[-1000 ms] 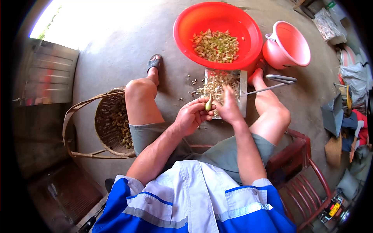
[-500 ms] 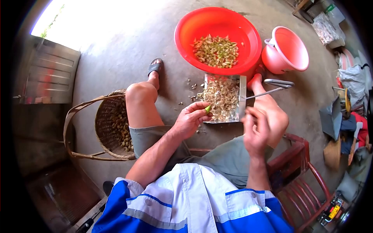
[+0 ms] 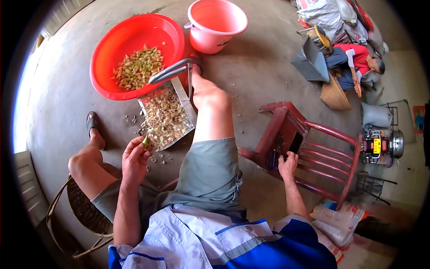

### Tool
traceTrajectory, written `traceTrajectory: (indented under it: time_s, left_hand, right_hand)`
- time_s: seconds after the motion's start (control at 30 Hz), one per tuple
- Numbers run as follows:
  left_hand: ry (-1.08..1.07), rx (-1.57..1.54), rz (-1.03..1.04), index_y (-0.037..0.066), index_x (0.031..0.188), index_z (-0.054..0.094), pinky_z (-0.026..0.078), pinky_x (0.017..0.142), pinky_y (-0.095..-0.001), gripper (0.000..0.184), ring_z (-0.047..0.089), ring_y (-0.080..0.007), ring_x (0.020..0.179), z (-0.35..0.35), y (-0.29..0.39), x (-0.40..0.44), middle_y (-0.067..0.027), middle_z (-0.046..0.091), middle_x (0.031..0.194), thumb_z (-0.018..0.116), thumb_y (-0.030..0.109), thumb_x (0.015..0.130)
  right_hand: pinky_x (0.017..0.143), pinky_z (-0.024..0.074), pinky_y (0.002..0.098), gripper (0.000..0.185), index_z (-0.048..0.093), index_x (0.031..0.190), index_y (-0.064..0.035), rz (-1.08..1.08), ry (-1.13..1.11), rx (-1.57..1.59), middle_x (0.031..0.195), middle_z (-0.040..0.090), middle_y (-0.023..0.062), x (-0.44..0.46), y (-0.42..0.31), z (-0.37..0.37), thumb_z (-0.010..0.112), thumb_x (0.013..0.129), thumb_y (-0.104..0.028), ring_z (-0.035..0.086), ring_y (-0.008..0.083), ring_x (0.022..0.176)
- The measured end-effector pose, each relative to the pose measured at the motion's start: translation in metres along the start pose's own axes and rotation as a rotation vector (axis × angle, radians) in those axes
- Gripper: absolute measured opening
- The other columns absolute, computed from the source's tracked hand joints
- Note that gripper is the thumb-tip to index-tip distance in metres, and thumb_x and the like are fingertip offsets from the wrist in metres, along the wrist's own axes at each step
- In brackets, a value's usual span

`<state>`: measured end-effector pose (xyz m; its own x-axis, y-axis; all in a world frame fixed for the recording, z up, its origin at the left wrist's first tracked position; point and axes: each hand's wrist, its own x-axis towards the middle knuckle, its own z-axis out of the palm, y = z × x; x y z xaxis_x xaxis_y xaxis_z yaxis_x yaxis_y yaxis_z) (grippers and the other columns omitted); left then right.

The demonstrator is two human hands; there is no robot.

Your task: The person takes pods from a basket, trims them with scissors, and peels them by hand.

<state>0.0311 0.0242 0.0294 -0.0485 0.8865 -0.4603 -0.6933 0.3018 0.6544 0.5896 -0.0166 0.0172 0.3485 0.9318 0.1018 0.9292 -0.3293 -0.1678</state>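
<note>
My left hand [image 3: 135, 158] pinches a small green bulb [image 3: 145, 141] between thumb and fingertips, just below the metal dustpan [image 3: 189, 115] heaped with papery peelings [image 3: 163, 117]. My right hand [image 3: 288, 165] reaches to the seat of the dark red wooden chair [image 3: 286, 127], beside a dark opening in it. Its fingers are bent at a small dark-blue object [image 3: 272, 159], and I cannot make out whether they hold anything. Beyond the dustpan, a red basin [image 3: 99, 71] holds many peeled pale-green bulbs [image 3: 141, 67].
A pink bucket [image 3: 217, 24] stands right of the basin. At lower left is a wicker basket [image 3: 83, 204]. A person in red [image 3: 358, 60] sits at the upper right near a woven basket [image 3: 333, 95]. A dustpan handle [image 3: 172, 71] rises beside my knee.
The view has swung right, bringing the whole chair into sight. My right hand has left the bulb and moved right to the chair seat. My left hand still holds the bulb.
</note>
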Motion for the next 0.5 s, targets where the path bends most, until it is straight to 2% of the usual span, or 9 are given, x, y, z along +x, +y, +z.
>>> traceTrajectory:
  time_s: [0.07, 0.13, 0.23, 0.3, 0.4, 0.5]
  left_hand:
    - [0.014, 0.031, 0.002, -0.001, 0.113, 0.057, 0.051, 0.072, -0.0256, 0.022, 0.06, -0.0149, 0.082, -0.001, 0.001, 0.001, -0.0103, 0.063, 0.103, 0.053, 0.005, 0.092]
    - [0.06, 0.084, 0.029, -0.001, 0.113, 0.057, 0.051, 0.071, -0.0256, 0.022, 0.06, -0.0146, 0.081, -0.006, -0.003, 0.002, -0.0099, 0.063, 0.101, 0.054, 0.006, 0.092]
    - [0.113, 0.057, 0.055, -0.001, 0.112, 0.058, 0.052, 0.07, -0.0259, 0.022, 0.062, -0.0153, 0.079, -0.011, -0.004, 0.004, -0.0089, 0.063, 0.094, 0.057, 0.005, 0.091]
    - [0.156, 0.025, 0.072, -0.001, 0.112, 0.058, 0.053, 0.069, -0.026, 0.022, 0.063, -0.0154, 0.076, -0.014, -0.004, 0.004, -0.0083, 0.063, 0.09, 0.057, 0.004, 0.091]
    - [0.141, -0.004, 0.061, 0.0, 0.113, 0.058, 0.054, 0.069, -0.0257, 0.022, 0.063, -0.0145, 0.077, -0.021, -0.004, 0.004, -0.0065, 0.063, 0.091, 0.056, 0.004, 0.091]
    - [0.146, -0.005, 0.064, 0.0, 0.113, 0.058, 0.054, 0.068, -0.0256, 0.022, 0.063, -0.014, 0.077, -0.019, -0.002, 0.003, -0.0064, 0.063, 0.091, 0.056, 0.004, 0.092]
  right_hand:
    - [0.085, 0.0471, 0.0453, 0.038, 0.056, 0.105, 0.0017, 0.154, -0.103, 0.052, 0.101, 0.059, 0.0222, -0.006, 0.007, 0.006, 0.072, 0.077, -0.019, 0.057, 0.0399, 0.095]
    - [0.086, 0.0469, 0.0467, 0.04, 0.057, 0.104, 0.0, 0.215, -0.255, -0.022, 0.099, 0.061, 0.0233, -0.003, 0.014, 0.014, 0.071, 0.077, -0.026, 0.059, 0.0402, 0.097]
    - [0.086, 0.0475, 0.0452, 0.043, 0.057, 0.105, 0.0003, 0.205, -0.244, -0.042, 0.099, 0.064, 0.0241, 0.006, 0.023, 0.027, 0.07, 0.079, -0.031, 0.061, 0.0407, 0.096]
    - [0.088, 0.0475, 0.0439, 0.046, 0.055, 0.11, 0.0003, 0.232, -0.322, 0.007, 0.103, 0.064, 0.0257, 0.014, 0.02, 0.022, 0.069, 0.08, -0.031, 0.062, 0.0412, 0.098]
    - [0.091, 0.046, 0.0405, 0.059, 0.048, 0.123, 0.0052, 0.206, -0.438, 0.124, 0.11, 0.062, 0.0267, 0.019, 0.041, 0.029, 0.07, 0.081, -0.03, 0.061, 0.0382, 0.104]
    - [0.093, 0.0448, 0.0375, 0.065, 0.045, 0.127, 0.007, 0.198, -0.457, 0.242, 0.115, 0.061, 0.0249, 0.014, 0.039, 0.028, 0.073, 0.08, -0.027, 0.06, 0.0337, 0.107]
